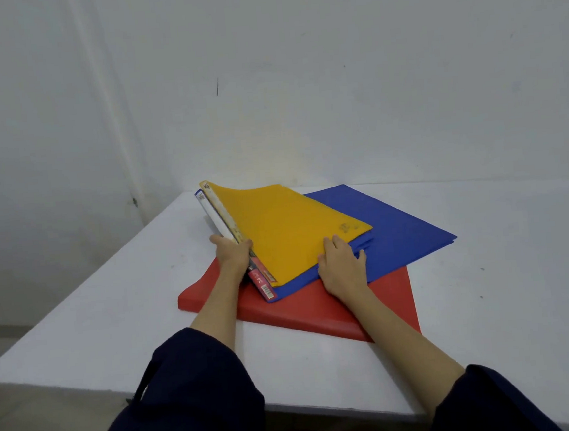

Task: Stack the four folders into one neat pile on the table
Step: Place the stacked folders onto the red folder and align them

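A red folder (305, 311) lies flat on the white table (111, 299). On it rests a blue folder (397, 226), turned askew toward the right. My left hand (233, 252) grips the spine edges of a yellow folder (284, 229) and a second blue folder (294, 286) beneath it, lifting their left side off the pile. My right hand (342, 265) lies flat with fingers spread on the near right corner of these two folders, pressing it down.
The table stands in a corner against white walls (298, 76). Its left edge and near edge drop off to the floor (53, 424). Dark blue sleeves cover both my forearms near the bottom of the view.
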